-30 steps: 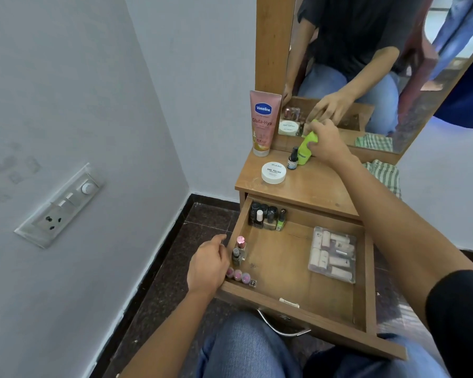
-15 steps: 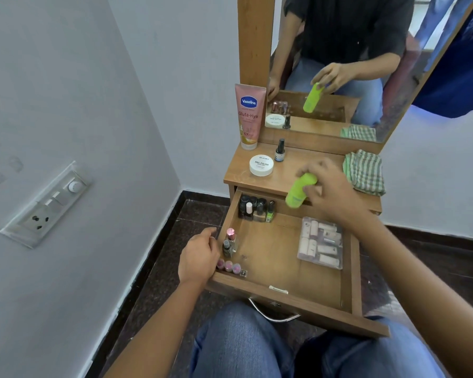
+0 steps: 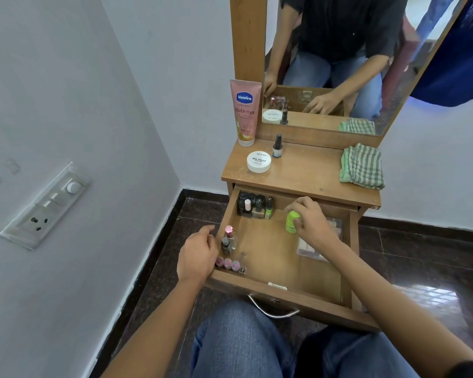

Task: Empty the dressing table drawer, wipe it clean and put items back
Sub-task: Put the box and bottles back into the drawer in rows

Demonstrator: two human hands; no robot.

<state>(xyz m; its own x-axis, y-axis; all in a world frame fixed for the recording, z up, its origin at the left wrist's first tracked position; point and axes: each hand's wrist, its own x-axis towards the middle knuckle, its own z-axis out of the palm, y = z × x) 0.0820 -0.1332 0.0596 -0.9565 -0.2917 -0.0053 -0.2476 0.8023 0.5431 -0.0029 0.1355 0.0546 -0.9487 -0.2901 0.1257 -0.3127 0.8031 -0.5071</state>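
- The right hand (image 3: pixel 313 223) is inside the open drawer (image 3: pixel 271 257), near its back wall. Its fingers are bent round a small green bottle (image 3: pixel 291 224) and hold it by the top.
- The green bottle stands up straight. I cannot tell if its bottom touches the drawer floor.
- The left hand (image 3: pixel 198 255) is at the drawer's left wall, well apart from the green bottle. Its fingers are bent and lie against the wall. I cannot tell if they grip it.
- Just inside that wall stand two little bottles (image 3: pixel 228 240), one with a pink top. A row of tiny pink pots (image 3: pixel 228 264) sits in the front left corner.
- A bunch of nail polish bottles (image 3: pixel 254 206) stands in the back left corner.
- A clear box (image 3: pixel 310 252) lies under the right wrist, partly hidden.
- On the table top (image 3: pixel 306 175) are a pink Vaseline tube (image 3: pixel 245 113), a white round jar (image 3: pixel 259 161), a dark small bottle (image 3: pixel 277 145) and a green striped cloth (image 3: pixel 362 166).
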